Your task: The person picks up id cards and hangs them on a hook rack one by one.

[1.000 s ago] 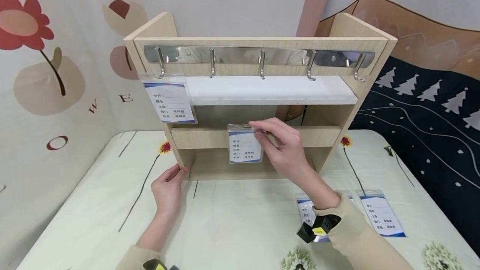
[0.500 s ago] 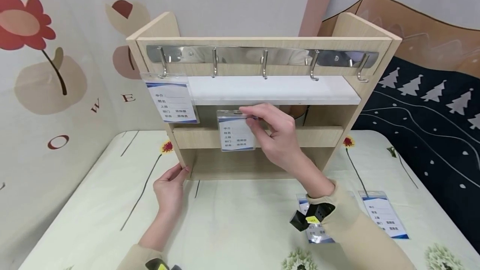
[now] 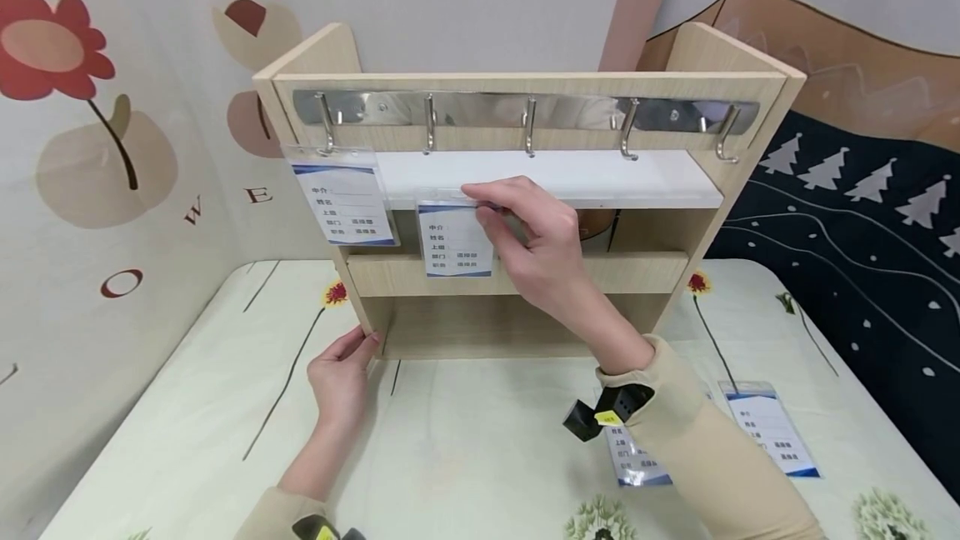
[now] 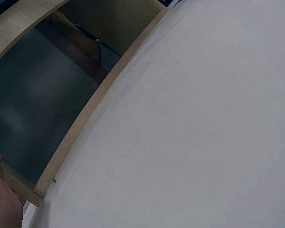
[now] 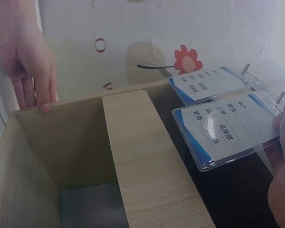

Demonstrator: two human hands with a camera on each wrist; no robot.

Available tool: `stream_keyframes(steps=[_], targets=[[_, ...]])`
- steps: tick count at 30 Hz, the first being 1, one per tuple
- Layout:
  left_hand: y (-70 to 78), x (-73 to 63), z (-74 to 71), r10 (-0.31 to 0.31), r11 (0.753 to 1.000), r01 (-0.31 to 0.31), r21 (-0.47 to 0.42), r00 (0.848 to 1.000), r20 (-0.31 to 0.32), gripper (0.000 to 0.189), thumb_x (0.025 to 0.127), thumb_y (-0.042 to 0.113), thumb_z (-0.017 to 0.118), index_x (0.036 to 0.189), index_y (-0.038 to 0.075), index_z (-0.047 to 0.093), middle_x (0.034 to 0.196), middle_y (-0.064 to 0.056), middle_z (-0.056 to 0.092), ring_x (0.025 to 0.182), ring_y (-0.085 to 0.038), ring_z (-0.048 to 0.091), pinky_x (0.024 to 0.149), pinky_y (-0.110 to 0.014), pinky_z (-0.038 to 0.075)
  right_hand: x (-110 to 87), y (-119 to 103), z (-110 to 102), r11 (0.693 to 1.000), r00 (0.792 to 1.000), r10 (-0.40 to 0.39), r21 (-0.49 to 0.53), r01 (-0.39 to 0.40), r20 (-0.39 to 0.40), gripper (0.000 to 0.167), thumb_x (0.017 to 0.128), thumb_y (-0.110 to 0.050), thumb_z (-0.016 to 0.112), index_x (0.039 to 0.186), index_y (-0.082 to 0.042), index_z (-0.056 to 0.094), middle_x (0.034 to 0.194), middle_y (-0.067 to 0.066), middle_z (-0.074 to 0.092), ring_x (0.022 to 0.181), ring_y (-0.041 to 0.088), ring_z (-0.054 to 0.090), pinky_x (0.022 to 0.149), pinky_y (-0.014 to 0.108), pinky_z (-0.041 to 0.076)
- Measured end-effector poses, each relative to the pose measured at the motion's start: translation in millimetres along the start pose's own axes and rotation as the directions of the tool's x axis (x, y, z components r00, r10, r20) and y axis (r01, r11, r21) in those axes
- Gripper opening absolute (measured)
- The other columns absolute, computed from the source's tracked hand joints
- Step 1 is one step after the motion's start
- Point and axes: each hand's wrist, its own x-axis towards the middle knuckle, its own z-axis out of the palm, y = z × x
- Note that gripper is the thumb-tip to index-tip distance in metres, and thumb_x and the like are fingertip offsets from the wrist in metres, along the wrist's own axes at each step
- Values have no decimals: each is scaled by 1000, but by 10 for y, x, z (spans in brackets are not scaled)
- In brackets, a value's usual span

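My right hand [image 3: 536,244] pinches the upper right corner of a clear-sleeved name badge [image 3: 455,242], held upright in front of the wooden shelf unit [image 3: 517,275]. The badge's top edge is a little below the second hook [image 3: 429,125] from the left. In the right wrist view this badge [image 5: 228,130] overlaps a second badge [image 5: 209,84], which hangs from the leftmost hook [image 3: 327,123]. My left hand [image 3: 341,377] grips the shelf unit's lower left front corner between thumb and fingers.
A metal strip [image 3: 480,111] with several hooks runs along the unit's upper board. Right of the unit, two more badges lie on the flowered tablecloth [image 3: 480,440]: one badge [image 3: 772,430] in plain sight, another badge [image 3: 637,458] partly under my right forearm. A patterned curtain [image 3: 480,7] hangs behind.
My right hand has lifted the badge up and to the left, from in front of the lower crossbar towards the second hook. My left hand stays on the corner.
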Motion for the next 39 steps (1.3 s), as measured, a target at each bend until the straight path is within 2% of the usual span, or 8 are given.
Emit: stream_keyframes(steps=[4, 13, 24, 33, 39], targets=[[-5, 4, 2, -1, 1000, 1, 2, 1000, 2, 33, 94, 9, 75, 124, -5, 70, 123, -22, 69, 88, 7, 67, 79, -12, 55, 21, -1, 21, 1000, 1000, -7, 6, 7, -20, 20, 92, 10, 69, 111, 9, 72, 99, 17, 74, 84, 25, 66, 68, 23, 49], [13, 8, -10, -12, 999, 12, 29, 1000, 5, 32, 95, 9, 74, 124, -3, 70, 125, -21, 69, 88, 9, 66, 78, -12, 55, 180, -7, 91, 999, 999, -48, -10, 48, -21, 19, 94, 9, 68, 112, 8, 72, 103, 16, 74, 93, 23, 67, 72, 29, 53], [16, 7, -11, -11, 1000, 10, 24, 1000, 14, 31, 95, 8, 73, 124, -4, 70, 125, -21, 69, 88, 7, 67, 79, -13, 55, 266, -10, 138, 997, 997, -67, 32, 68, -33, 18, 94, 10, 67, 111, 11, 71, 106, 20, 73, 96, 25, 66, 76, 30, 57], [0, 10, 14, 12, 1000, -12, 29, 1000, 1, 30, 95, 6, 72, 124, -3, 71, 123, -22, 70, 88, 8, 66, 80, -13, 55, 316, -27, 167, 997, 996, -74, 25, 76, -56, 18, 95, 10, 65, 111, 12, 70, 105, 19, 73, 98, 25, 68, 79, 31, 53], [9, 2, -1, 20, 999, -20, 30, 1000, 1, 30, 96, 7, 72, 124, -4, 71, 123, -23, 69, 90, 7, 66, 80, -13, 55, 354, -29, 215, 995, 990, -95, 18, 98, -107, 17, 94, 12, 65, 110, 13, 70, 103, 20, 73, 93, 25, 67, 79, 30, 56]])
